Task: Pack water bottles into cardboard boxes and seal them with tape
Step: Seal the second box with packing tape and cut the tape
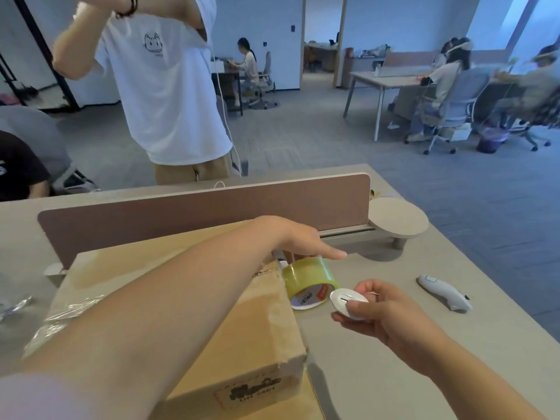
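Note:
A closed cardboard box [188, 301] lies on the desk in front of me, with clear tape across its top. My left hand [300, 241] reaches over the box and holds a roll of yellowish clear tape [309, 281] at the box's right edge, forefinger stretched out over the roll. Just right of the roll, my right hand [385, 310] pinches a small white oval cutter [348, 301] with a slot in it. No water bottles are in view.
A white utility knife [444, 294] lies on the grey desk [378, 374] to the right. A pink divider panel [212, 210] runs behind the box. A person in a white shirt [169, 86] stands beyond it. Crumpled plastic wrap [15, 304] lies at the left.

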